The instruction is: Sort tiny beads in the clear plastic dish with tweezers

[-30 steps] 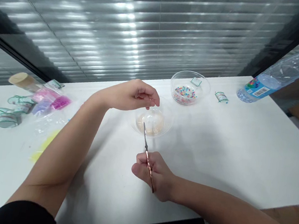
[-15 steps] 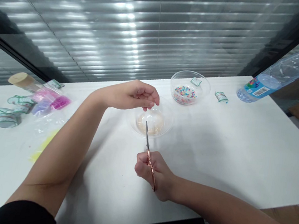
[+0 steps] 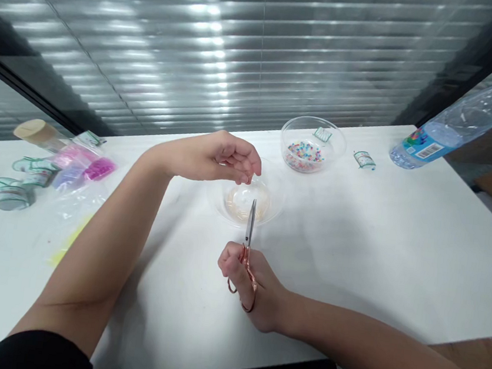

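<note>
My right hand (image 3: 252, 283) is wrapped round the copper-coloured handles of a pair of scissors (image 3: 250, 226), whose blades point away from me, nearly closed. The tips are over a clear shallow bowl (image 3: 269, 211) with pale yellowish bits in it. Above the far side of that bowl hangs my left hand (image 3: 226, 158), fingers curled, thumb and fingertips close together. Whatever may be between them is too small to make out.
A clear bowl of colourful beads (image 3: 305, 156) stands behind on the right, near a small printed packet (image 3: 365, 159) and a water bottle (image 3: 448, 127). Bags of pink beads (image 3: 100, 168), rolled packets (image 3: 12, 194) and a cork-topped jar (image 3: 39, 131) lie left.
The scissors have turned, their tips shifting right, and one finger loop now shows more. The fingers of my left hand have moved slightly.
</note>
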A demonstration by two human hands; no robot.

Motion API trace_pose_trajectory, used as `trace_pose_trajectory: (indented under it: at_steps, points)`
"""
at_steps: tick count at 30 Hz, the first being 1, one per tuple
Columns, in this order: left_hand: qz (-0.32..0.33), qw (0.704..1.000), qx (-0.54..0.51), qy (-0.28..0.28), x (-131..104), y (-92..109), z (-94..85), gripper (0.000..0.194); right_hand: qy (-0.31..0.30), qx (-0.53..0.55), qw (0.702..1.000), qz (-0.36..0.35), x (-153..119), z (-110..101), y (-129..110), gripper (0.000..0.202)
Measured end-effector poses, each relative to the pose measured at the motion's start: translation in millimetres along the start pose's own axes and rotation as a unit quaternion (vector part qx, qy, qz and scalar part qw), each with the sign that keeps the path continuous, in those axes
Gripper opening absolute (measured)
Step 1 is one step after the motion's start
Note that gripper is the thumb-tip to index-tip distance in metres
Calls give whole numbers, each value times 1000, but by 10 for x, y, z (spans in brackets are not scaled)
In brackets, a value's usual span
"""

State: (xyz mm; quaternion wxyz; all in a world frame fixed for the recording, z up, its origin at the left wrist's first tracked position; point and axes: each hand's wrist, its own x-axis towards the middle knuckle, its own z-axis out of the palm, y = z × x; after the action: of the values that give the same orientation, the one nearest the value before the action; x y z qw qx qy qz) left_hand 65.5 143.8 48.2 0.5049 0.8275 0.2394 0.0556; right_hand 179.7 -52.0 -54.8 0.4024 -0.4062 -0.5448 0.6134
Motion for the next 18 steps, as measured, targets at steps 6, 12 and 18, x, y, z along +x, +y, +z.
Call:
trace_pose_trajectory:
  at_steps: [6,12,18]
  points:
    - [7,999,51,6,-11,6,-7,18,-11,-15,1000,-3,14,7,9,43]
    - [9,997,74,-22,-29,3,-22,19,-19,55,995,85,36,38,8,23]
    - [-1,999,48,-12,-18,33,-10,13,-8,72,992,99,39,40,33,31]
